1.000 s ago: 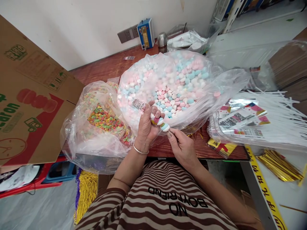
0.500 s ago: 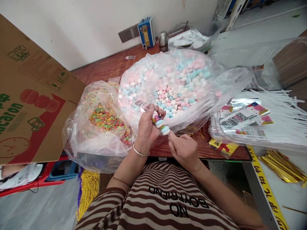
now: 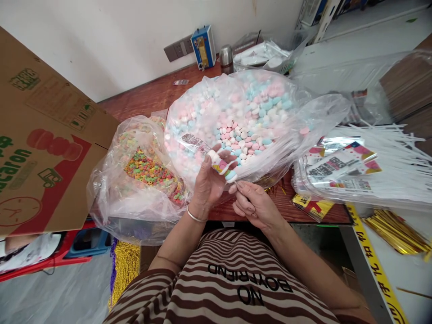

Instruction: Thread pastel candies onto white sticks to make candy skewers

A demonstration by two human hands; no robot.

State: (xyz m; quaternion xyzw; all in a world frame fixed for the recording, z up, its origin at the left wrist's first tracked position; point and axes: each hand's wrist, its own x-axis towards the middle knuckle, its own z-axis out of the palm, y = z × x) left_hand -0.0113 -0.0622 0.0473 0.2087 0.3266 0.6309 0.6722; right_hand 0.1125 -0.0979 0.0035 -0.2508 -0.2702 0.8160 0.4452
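At the near edge of the tabletop [image 3: 158, 92], left hand [image 3: 207, 189] raised, fingers [image 3: 206, 163] clenched round a short candy skewer [image 3: 223, 167]: white, pink-and-yellow and blue-white pieces stacked in a row, tilted, lower end pointing down toward the right hand. Right hand [image 3: 253, 204] just below and beside it, thumb and forefinger pinched together at the skewer's lower end; whether they grip a stick there is too small to tell. Silver bangle on the left wrist.

Directly behind the hands, large clear bag [image 3: 303, 112] of pink, blue and white candies, open-mouthed toward the person, printed label on its near left side. Left of it, touching, smaller clear bag [image 3: 111, 198] of multicoloured ring candies. Cardboard box [image 3: 43, 135] stands at the left edge.

Right side: tray of printed wrappers [image 3: 340, 168] under plastic, white sticks [image 3: 398, 148] piled beyond it, gold twist ties [image 3: 394, 231] nearer the front right corner. Far edge by the wall: blue device [image 3: 202, 45], metal flask [image 3: 226, 56].
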